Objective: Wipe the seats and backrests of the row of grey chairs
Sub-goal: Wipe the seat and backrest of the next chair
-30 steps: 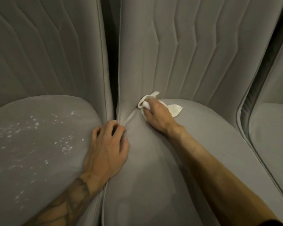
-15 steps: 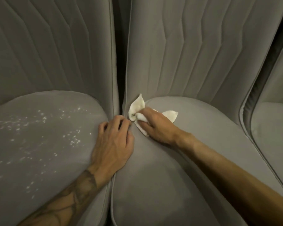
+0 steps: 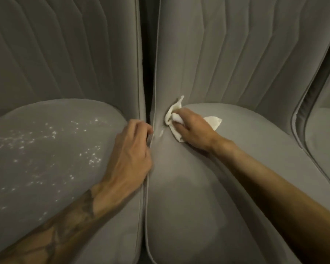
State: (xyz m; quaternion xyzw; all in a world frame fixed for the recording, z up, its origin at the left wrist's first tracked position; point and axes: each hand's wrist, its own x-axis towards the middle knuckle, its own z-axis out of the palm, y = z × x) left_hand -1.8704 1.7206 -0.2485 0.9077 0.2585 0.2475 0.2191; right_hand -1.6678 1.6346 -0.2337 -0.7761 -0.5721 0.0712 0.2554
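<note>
Right hand point(image 3: 192, 128) grips white cloth point(image 3: 171, 116), pressed into back corner of middle seat point(image 3: 189, 206) at 12 o'clock, likely to reach crease dirt; left hand point(image 3: 130, 155) curls fingers over edge of left seat point(image 3: 27, 115) at 9 o'clock, apparently parting gap; white specks point(image 3: 92, 161) there unwiped

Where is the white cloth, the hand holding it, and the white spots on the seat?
white cloth point(image 3: 172, 114): head view, the bunched fold above the fingers.
right hand point(image 3: 192, 128): head view, back of the hand.
white spots point(image 3: 93, 161): head view, a cluster on the left seat point(image 3: 17, 178).
</note>
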